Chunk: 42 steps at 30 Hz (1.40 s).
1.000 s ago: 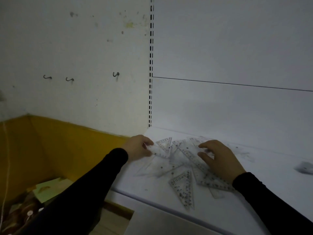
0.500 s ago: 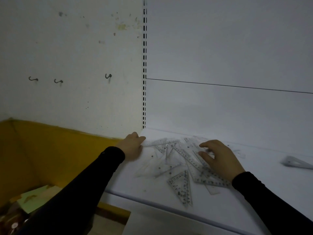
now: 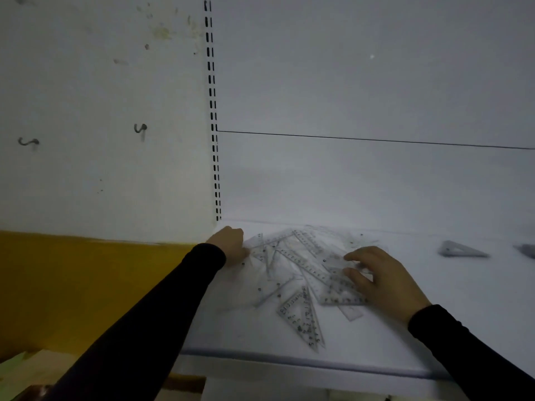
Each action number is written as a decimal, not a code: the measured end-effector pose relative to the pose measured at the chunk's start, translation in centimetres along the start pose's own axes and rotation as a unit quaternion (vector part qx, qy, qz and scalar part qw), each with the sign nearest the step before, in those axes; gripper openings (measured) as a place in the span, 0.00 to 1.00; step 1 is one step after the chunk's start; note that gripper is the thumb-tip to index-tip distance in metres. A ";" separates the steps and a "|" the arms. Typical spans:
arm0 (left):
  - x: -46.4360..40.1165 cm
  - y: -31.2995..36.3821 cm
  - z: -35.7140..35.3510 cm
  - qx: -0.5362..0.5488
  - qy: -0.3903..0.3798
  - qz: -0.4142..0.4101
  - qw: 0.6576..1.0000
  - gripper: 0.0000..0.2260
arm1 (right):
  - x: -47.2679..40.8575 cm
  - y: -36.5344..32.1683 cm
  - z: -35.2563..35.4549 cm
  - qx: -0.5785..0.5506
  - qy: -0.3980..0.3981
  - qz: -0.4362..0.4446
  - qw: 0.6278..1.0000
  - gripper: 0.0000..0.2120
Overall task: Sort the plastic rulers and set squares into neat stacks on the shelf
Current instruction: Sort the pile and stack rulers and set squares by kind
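**Hands on a jumble of clear rulers at the shelf's left end**

Rulers and set squares [image 3: 301, 273], all clear plastic, lie in a loose overlapping heap on the white shelf [image 3: 260, 337], close to its left end and its back panel. I see my left hand [image 3: 230, 246] at the heap's left edge, knuckles up and fingers curled under; its fingertips meet the nearest pieces, but I cannot tell whether it grips one or only presses on it. My right hand [image 3: 382, 277] rests on the right side of the heap, fingers bent and spread, tips pressing down on a ruler [image 3: 341, 287] with the thumb just beside it; nothing looks pinched or lifted. One small set square [image 3: 302, 319] lies nearest the front edge, its printed numbers readable. Farther right, well apart from the heap, another set square [image 3: 460, 250] lies flat, blurred. Both sleeves are black. Left of the shelf stands a stained wall [image 3: 86, 96] with a yellow band below.
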<state>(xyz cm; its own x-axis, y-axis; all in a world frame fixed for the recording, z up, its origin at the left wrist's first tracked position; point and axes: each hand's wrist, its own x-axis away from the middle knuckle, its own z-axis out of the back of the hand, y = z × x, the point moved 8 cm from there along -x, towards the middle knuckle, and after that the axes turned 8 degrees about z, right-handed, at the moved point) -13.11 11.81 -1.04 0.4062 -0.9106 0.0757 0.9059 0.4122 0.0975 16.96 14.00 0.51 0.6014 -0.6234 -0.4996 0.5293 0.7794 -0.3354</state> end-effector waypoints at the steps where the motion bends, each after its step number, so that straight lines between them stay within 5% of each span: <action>1: -0.4 0.4 0.2 -0.004 -0.003 -0.009 1.000 0.15 | 0.6 0.2 0.4 0.004 0.003 -0.009 1.000 0.09; 15: 5.5 10.4 2.7 0.192 0.103 -0.120 0.969 0.25 | 6.7 5.2 7.9 0.025 0.077 -0.044 0.996 0.10; 30: 12.7 40.6 -0.7 0.210 0.106 -0.225 0.946 0.17 | 24.9 23.5 25.5 0.056 0.088 -0.133 0.986 0.11; 42: 9.0 60.2 -3.1 0.216 0.102 -0.294 0.926 0.17 | 31.4 36.0 33.5 0.071 0.113 -0.217 0.967 0.10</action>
<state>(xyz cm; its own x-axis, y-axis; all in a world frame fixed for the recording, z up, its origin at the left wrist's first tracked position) 45.47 28.34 2.43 -0.0871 -0.9500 -0.2999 0.8633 -0.2222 0.4531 74.95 20.34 -0.49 0.1673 -0.8474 -0.5039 0.7891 0.4215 -0.4468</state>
